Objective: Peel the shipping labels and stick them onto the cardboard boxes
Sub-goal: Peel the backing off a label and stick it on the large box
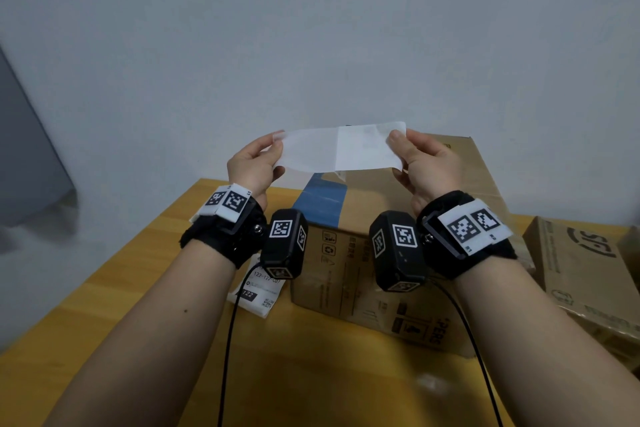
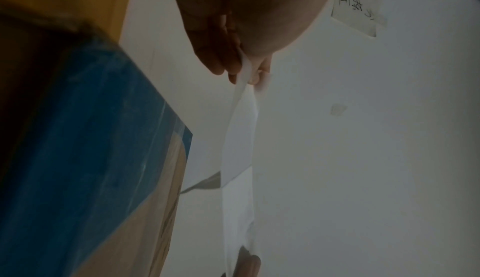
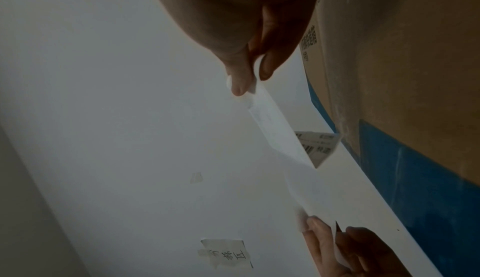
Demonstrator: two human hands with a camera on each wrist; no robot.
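Head cam sits up high and looks forward and down over both forearms, wide enough to catch the wooden table (image 1: 138, 340), the cardboard box (image 1: 363, 281) under the grip and a lot of bare wall (image 1: 311, 28) behind it. Both wrist cams are super close, looking up along the palm at the pinching fingertips. The left wrist one faces right along the paper strip (image 2: 239, 137), box off to its left. The right wrist one faces the other way along the same strip (image 3: 285, 148), box on its right. Both wrist views share the strip, the blue-taped box edge and a handwritten note (image 2: 357, 12) taped on the wall, and each catches the opposite hand's fingertips at its bottom edge.
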